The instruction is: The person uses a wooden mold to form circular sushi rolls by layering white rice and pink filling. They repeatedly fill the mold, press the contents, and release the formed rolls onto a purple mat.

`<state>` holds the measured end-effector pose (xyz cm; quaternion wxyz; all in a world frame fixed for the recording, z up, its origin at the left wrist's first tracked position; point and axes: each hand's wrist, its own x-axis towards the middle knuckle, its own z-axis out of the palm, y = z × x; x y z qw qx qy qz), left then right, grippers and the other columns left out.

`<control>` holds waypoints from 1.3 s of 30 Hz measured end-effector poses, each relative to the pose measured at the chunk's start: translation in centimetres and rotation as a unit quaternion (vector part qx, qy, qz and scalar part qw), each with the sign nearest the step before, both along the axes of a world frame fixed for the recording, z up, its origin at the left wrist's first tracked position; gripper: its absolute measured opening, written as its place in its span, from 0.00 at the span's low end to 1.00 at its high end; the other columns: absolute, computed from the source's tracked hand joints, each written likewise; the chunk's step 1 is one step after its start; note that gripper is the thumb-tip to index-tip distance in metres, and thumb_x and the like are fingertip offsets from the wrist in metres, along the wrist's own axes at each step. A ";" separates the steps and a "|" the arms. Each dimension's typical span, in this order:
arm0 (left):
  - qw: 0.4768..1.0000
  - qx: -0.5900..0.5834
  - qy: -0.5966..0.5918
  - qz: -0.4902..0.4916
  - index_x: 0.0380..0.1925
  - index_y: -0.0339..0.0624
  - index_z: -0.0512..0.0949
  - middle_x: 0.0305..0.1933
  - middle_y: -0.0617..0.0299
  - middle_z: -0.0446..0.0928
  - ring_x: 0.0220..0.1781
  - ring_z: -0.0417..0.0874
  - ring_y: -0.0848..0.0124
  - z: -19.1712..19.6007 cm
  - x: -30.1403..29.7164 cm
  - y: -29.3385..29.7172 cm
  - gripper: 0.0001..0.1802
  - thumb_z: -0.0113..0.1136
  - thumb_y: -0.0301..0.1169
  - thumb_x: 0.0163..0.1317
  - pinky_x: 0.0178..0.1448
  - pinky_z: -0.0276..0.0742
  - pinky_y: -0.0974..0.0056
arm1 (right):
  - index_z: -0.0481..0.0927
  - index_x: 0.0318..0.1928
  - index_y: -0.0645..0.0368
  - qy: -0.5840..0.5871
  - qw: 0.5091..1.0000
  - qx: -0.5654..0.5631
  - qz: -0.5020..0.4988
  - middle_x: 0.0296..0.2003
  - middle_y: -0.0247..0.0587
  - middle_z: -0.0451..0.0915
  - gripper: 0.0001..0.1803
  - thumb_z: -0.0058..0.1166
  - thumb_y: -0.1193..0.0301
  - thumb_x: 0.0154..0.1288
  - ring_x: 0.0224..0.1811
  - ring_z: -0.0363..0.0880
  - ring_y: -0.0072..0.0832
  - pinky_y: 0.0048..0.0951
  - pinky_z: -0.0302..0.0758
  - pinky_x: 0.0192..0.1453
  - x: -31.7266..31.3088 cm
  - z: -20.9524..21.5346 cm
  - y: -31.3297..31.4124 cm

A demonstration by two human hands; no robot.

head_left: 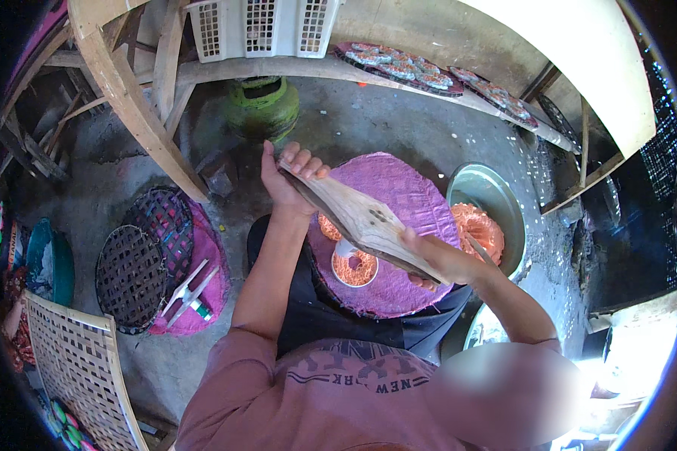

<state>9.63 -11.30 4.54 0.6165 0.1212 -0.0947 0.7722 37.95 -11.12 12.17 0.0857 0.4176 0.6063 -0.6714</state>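
A pale wooden board (357,210) is held at a slant in front of me by both hands. My left hand (289,177) is closed round its upper left end, and my right hand (440,259) grips the lower right end. Under it, a round tray covered in pink-purple sheeting (391,177) rests on my lap. On the tray sits a white ring (359,285) filled with orange strands, with a white tube (344,248) standing beside or over it, partly hidden by the board. More orange strands (327,227) show behind the board's edge.
At right stands a grey-green basin (496,180) holding an orange mass (478,229). Woven trays (132,278) and a crossed light-coloured tool (186,295) lie at left. A green gas cylinder (267,113) is ahead, near a bench carrying a tray of patties (402,66) and a white crate (286,34).
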 end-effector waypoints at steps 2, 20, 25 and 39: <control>0.996 0.065 -0.042 -0.037 0.20 0.53 0.67 0.15 0.73 0.65 0.19 0.67 0.74 -0.6 -0.7 0.5 0.25 0.38 0.53 0.72 0.35 0.68 0.63 | 0.75 0.53 0.66 0.086 0.983 -0.150 -0.059 0.29 0.51 0.80 0.54 0.26 0.24 0.61 0.22 0.81 0.32 0.29 0.79 0.24 0.0 -0.6 0.7; 0.984 0.160 -0.014 0.077 0.21 0.52 0.70 0.14 0.73 0.67 0.18 0.69 0.74 2.0 -7.0 -1.3 0.26 0.37 0.52 0.73 0.36 0.68 0.63 | 0.60 0.70 0.61 0.042 0.776 0.615 0.135 0.58 0.62 0.68 0.41 0.60 0.56 0.62 0.60 0.72 0.53 0.47 0.68 0.64 -2.9 -7.7 -3.3; 0.976 0.206 0.022 0.069 0.20 0.52 0.69 0.14 0.72 0.67 0.17 0.68 0.74 5.7 -6.6 -3.0 0.28 0.33 0.53 0.75 0.35 0.68 0.62 | 0.58 0.71 0.60 0.039 0.804 0.579 0.130 0.65 0.63 0.63 0.52 0.70 0.51 0.51 0.69 0.60 0.56 0.47 0.58 0.73 -2.9 -8.2 -4.3; 0.974 0.219 0.011 -0.052 0.20 0.52 0.68 0.14 0.71 0.68 0.19 0.71 0.72 7.6 -1.9 -2.2 0.30 0.31 0.57 0.74 0.37 0.71 0.59 | 0.63 0.70 0.52 -0.070 0.830 0.530 0.160 0.64 0.44 0.69 0.52 0.71 0.47 0.46 0.55 0.70 0.41 0.38 0.66 0.60 5.4 -6.2 -4.8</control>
